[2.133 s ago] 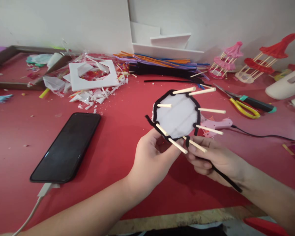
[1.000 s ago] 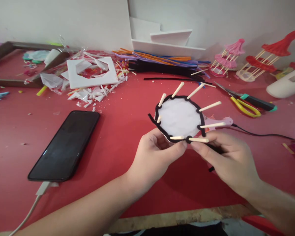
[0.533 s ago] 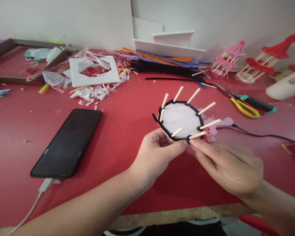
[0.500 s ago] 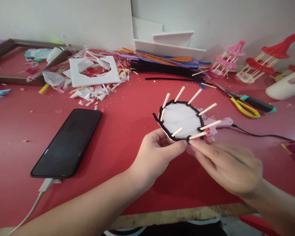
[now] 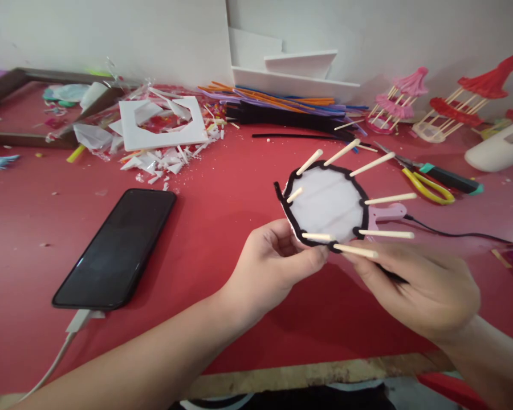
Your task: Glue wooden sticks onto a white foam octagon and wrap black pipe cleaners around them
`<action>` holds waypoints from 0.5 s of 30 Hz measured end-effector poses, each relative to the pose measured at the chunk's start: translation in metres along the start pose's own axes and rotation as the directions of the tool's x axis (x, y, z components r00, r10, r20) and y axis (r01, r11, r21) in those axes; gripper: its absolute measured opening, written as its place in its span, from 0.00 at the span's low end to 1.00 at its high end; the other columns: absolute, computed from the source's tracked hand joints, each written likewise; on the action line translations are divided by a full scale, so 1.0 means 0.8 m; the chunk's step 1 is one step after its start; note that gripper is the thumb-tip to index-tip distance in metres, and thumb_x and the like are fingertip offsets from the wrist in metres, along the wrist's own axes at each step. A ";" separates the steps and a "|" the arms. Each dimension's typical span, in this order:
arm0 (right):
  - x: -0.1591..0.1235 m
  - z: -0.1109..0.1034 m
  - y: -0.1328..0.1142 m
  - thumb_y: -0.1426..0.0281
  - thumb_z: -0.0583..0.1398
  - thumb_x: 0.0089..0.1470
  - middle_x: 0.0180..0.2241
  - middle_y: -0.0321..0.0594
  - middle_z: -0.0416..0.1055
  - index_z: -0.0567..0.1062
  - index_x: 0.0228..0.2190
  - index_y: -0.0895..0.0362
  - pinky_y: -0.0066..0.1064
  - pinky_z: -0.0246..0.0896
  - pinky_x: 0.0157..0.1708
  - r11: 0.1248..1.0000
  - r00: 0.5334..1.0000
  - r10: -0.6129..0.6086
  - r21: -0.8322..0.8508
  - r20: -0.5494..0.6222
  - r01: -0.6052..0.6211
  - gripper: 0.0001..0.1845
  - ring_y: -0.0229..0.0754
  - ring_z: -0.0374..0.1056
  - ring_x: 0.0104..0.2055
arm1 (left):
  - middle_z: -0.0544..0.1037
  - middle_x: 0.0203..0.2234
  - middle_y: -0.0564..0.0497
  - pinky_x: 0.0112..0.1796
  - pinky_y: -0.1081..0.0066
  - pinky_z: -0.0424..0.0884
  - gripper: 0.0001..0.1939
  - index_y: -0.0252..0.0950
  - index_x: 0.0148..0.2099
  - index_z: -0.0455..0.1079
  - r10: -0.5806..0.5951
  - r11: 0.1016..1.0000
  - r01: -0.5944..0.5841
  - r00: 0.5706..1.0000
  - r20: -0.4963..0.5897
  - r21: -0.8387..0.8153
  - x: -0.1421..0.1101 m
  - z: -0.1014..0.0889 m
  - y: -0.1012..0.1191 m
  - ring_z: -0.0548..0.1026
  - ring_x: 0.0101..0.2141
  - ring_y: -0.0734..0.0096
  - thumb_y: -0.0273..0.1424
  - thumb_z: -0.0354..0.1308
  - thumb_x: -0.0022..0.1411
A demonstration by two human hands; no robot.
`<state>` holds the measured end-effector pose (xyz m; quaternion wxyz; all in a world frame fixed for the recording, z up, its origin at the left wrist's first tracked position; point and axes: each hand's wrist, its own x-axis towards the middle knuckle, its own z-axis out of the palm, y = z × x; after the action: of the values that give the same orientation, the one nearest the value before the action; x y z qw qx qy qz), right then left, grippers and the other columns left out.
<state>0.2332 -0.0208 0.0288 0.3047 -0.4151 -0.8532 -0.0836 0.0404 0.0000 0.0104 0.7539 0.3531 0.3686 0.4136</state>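
My left hand [image 5: 277, 262] is closed on the lower left edge of a white foam disc [image 5: 325, 202], its thumb at the front rim. Several pale wooden sticks [image 5: 391, 198] stand up around the disc's edge. A fuzzy black pipe cleaner [image 5: 291, 221] runs round the rim, looped at the sticks, with one short end poking out at the left. My right hand [image 5: 419, 279] is closed at the lower right of the disc, beside the lowest stick. A dark strip of the pipe cleaner shows between its fingers; the fingertips are partly hidden.
A black phone [image 5: 115, 247] with a cable lies at left. Foam scraps and a cut-out white board [image 5: 165, 139] lie behind it. Pipe cleaners [image 5: 282, 108] are stacked along the wall. Yellow-handled scissors [image 5: 427, 187], a pink glue gun [image 5: 385, 213] and small red and pink stick models [image 5: 457, 111] stand at right.
The disc has tilted more towards me and shifted slightly right, its sticks now leaning further right. My right hand has moved a little right and down from the rim.
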 end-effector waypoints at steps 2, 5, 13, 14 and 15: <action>-0.001 -0.001 -0.004 0.76 0.59 0.59 0.27 0.32 0.81 0.78 0.39 0.51 0.23 0.68 0.25 0.997 0.997 0.075 0.034 0.022 -0.076 0.10 0.35 0.74 0.22 | 0.80 0.28 0.51 0.36 0.74 0.71 0.06 0.33 0.34 0.76 0.063 0.997 -0.063 0.998 0.002 0.037 -0.002 0.001 0.000 0.76 0.31 0.73 0.26 0.69 0.52; -0.001 -0.001 -0.008 0.75 0.59 0.59 0.24 0.30 0.79 0.78 0.41 0.49 0.24 0.67 0.22 0.993 0.995 0.096 0.066 0.020 -0.097 0.12 0.34 0.72 0.19 | 0.80 0.30 0.51 0.35 0.75 0.72 0.06 0.34 0.35 0.76 0.104 0.993 -0.104 0.995 0.000 0.056 -0.004 0.002 0.000 0.76 0.31 0.73 0.26 0.68 0.52; -0.006 0.002 -0.002 0.78 0.60 0.58 0.24 0.31 0.79 0.79 0.41 0.49 0.25 0.67 0.22 0.995 0.998 0.055 0.084 -0.006 -0.055 0.14 0.35 0.72 0.21 | 0.79 0.28 0.50 0.37 0.71 0.72 0.05 0.32 0.35 0.76 0.068 0.995 -0.068 0.998 0.005 0.078 -0.004 0.003 0.002 0.76 0.31 0.71 0.25 0.65 0.54; -0.006 0.003 -0.001 0.78 0.60 0.58 0.24 0.32 0.79 0.79 0.41 0.50 0.25 0.66 0.21 0.995 0.999 0.038 0.088 -0.001 -0.038 0.14 0.34 0.72 0.20 | 0.80 0.28 0.50 0.38 0.70 0.72 0.05 0.32 0.36 0.76 0.058 0.996 -0.057 0.998 -0.001 0.075 -0.004 0.003 0.002 0.76 0.31 0.70 0.25 0.66 0.54; -0.006 0.003 0.000 0.79 0.60 0.57 0.24 0.32 0.79 0.79 0.41 0.51 0.25 0.66 0.21 0.996 1.000 0.020 0.088 0.000 -0.020 0.14 0.34 0.71 0.20 | 0.80 0.28 0.50 0.38 0.70 0.73 0.06 0.32 0.36 0.76 0.050 0.996 -0.049 0.999 -0.005 0.071 -0.004 0.003 0.001 0.77 0.31 0.70 0.25 0.66 0.54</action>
<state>0.2344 -0.0230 0.0245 0.3238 -0.4097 -0.8517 -0.0428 0.0410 -0.0033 0.0133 0.7292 0.3873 0.3768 0.4199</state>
